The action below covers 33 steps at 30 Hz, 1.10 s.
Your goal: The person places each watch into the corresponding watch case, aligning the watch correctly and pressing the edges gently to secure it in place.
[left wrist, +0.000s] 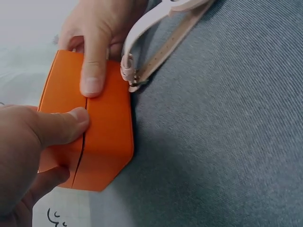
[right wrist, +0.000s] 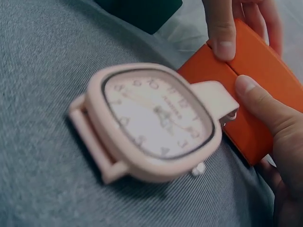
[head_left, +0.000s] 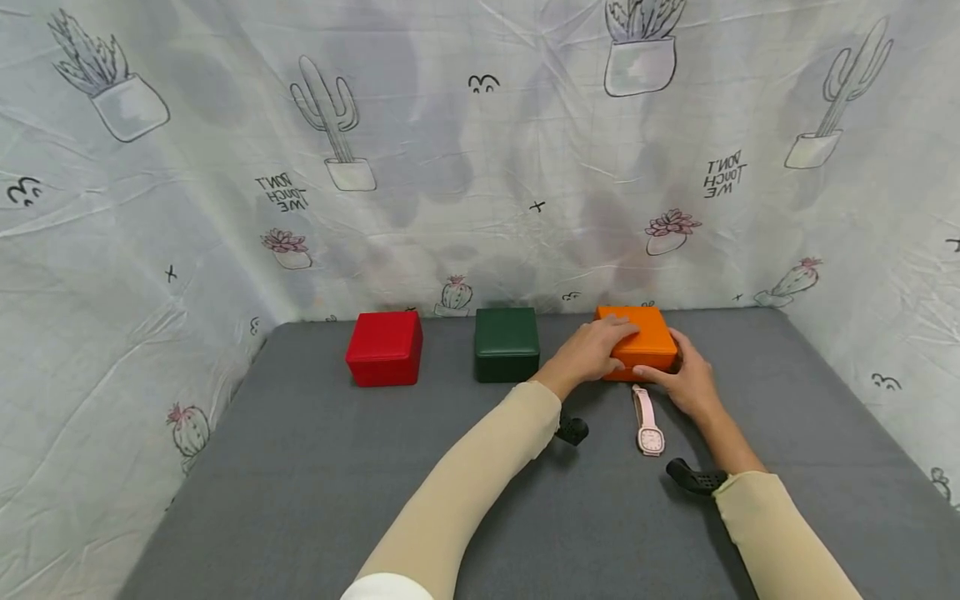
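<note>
From the near edge of the grey desk [head_left: 315, 500], the left sleeve [head_left: 465, 475] and the right sleeve [head_left: 780, 533], both beige, reach forward, with a black strap piece [head_left: 693, 477] at the right wrist.

Beyond them, right of the desk's middle, lies a pink wristwatch [head_left: 650, 440], outside any container. Its dial points toward the near edge, and its buckled strap runs back to just in front of the orange box; whether the two touch I cannot tell.

The orange box [head_left: 656, 332] is near the far edge, toward the far right corner. Its lid is down, a thin dark seam running across the front, so the inside is hidden. The left hand [head_left: 591, 348] grasps it from the left, fingers over the lid and thumb at the seam; the right hand [head_left: 692, 383] grasps the right side, its thumb on the front beside the other.

Along the same far edge are a dark green box [head_left: 507, 343], near the middle, and a red box [head_left: 384, 348], toward the far left corner. Both are closed, contents unseen. A cactus-printed cloth [head_left: 412, 167] hangs behind.
</note>
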Each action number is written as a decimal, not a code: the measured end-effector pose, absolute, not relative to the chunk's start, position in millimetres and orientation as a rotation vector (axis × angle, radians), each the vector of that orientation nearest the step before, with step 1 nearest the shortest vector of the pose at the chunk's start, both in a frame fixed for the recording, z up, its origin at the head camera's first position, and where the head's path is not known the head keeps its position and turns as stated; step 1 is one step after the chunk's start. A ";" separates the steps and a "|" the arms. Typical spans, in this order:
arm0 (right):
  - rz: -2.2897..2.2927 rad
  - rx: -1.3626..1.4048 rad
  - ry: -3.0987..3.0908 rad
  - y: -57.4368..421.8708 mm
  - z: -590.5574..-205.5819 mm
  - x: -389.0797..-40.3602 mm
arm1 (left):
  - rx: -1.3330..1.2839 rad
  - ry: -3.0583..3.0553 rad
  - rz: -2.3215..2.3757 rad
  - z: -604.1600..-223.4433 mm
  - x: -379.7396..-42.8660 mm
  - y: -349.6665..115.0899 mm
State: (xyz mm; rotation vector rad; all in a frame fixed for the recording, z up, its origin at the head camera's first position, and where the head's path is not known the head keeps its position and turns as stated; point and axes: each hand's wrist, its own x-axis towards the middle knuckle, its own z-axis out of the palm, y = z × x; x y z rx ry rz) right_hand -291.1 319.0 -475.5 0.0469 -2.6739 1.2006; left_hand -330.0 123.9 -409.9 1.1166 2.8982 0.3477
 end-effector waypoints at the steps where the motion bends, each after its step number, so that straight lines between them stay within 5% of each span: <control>1: 1.207 0.049 -2.668 319.9 -476.1 -291.0 | 1.117 2.895 0.355 -409.5 -330.4 124.8; 16: 1.640 0.138 -2.596 326.0 -473.6 -287.0 | 1.155 2.871 0.032 -395.9 -327.0 133.4; 33: 1.631 0.040 -2.569 322.3 -470.0 -278.7 | 1.566 3.121 0.009 -413.8 -311.8 129.1</control>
